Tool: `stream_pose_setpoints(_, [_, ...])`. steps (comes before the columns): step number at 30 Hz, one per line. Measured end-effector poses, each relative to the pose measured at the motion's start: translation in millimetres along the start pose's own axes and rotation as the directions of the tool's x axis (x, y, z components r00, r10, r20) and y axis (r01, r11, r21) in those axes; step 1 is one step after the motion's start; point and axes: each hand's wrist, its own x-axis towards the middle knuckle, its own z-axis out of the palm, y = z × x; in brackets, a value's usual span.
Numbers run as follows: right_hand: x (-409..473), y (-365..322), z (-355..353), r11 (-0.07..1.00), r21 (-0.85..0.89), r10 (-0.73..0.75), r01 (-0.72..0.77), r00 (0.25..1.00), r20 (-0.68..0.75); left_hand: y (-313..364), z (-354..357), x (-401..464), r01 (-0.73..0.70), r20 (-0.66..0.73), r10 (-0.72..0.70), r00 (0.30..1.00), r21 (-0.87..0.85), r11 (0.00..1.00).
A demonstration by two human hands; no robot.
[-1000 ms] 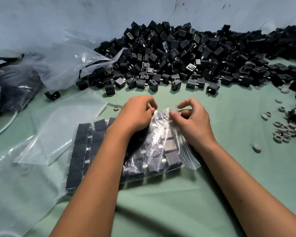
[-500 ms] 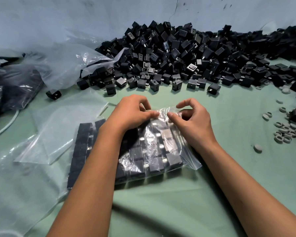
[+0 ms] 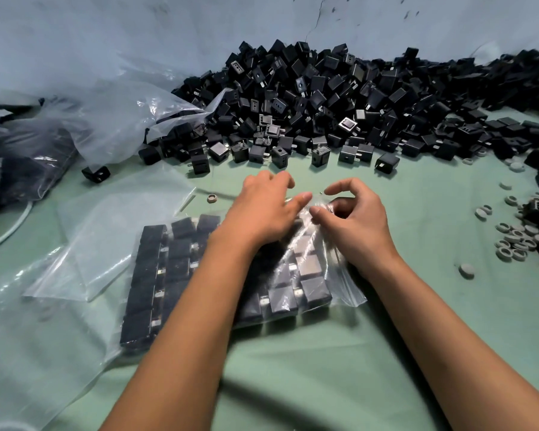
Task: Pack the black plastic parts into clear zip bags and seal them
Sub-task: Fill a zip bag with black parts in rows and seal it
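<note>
A clear zip bag point(image 3: 339, 284) filled with rows of black plastic parts point(image 3: 311, 290) lies on the green table in front of me. My left hand point(image 3: 262, 209) rests across the bag's top, fingers stretched forward and thumb out along the mouth edge. My right hand point(image 3: 358, 222) is at the same edge, thumb and forefinger curled around the crinkled plastic of the mouth. Both forearms cover much of the bag. A big loose pile of black parts point(image 3: 339, 98) lies just beyond my hands.
Empty clear zip bags point(image 3: 106, 241) lie to the left, partly under the filled one. Filled dark bags point(image 3: 22, 163) sit at the far left, and a large crumpled plastic sheet point(image 3: 122, 119) behind them. Grey rings point(image 3: 514, 241) are scattered at the right. A single ring point(image 3: 212, 198) lies near my left hand.
My left hand has let go of its pinch on the bag mouth and spread its fingers forward over it. My right hand's forefinger has lifted a little; the bag stays put.
</note>
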Motion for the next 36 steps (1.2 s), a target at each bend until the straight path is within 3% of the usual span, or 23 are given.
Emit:
stream_pose_setpoints(4, [5,3,-2,1.000,0.014,0.026,-0.025,0.998,-0.058,16,22,-3,0.018,0.034,-0.023,0.999,0.142,0.990])
stream_pose_setpoints(9, [12,6,-9,0.976,-0.216,-0.054,0.006,0.975,-0.218,22,27,-8,0.068,0.046,-0.081,0.996,0.241,0.968])
stream_pose_setpoints(13, [26,11,-29,0.903,-0.426,-0.227,0.050,0.899,-0.375,37,35,-14,0.076,0.061,-0.096,0.994,0.267,0.961])
stream_pose_setpoints(17, [57,22,-44,0.715,-0.697,-0.184,-0.058,0.946,-0.267,44,41,-16,0.082,0.059,-0.104,0.993,0.303,0.949])
stream_pose_setpoints(19, [73,24,-53,0.640,-0.767,-0.122,-0.043,0.980,-0.156,44,41,-16,0.079,0.053,-0.101,0.993,0.316,0.945])
stream_pose_setpoints(21, [84,25,-60,0.613,-0.790,-0.035,-0.011,0.999,-0.041,44,41,-16,0.073,0.056,-0.096,0.994,0.323,0.944])
stream_pose_setpoints(23, [87,27,-65,0.611,-0.790,-0.037,0.059,0.998,0.046,44,40,-16,0.072,0.061,-0.096,0.994,0.314,0.947])
stream_pose_setpoints(27, [71,25,-72,0.741,-0.668,-0.112,0.067,0.993,-0.024,39,33,-14,-0.047,0.059,0.038,0.998,0.154,0.987])
stream_pose_setpoints(31, [44,26,-72,0.749,-0.659,-0.130,0.066,0.990,-0.049,41,22,-12,-0.280,0.125,0.277,0.953,0.010,0.960])
stream_pose_setpoints(34, [28,26,-70,0.779,-0.611,-0.187,0.143,0.982,-0.009,47,14,-11,-0.306,0.212,0.312,0.926,-0.062,0.950])
stream_pose_setpoints(36, [22,22,-69,0.844,-0.497,-0.180,0.202,0.979,0.093,49,7,-14,-0.294,0.224,0.319,0.921,-0.138,0.946])
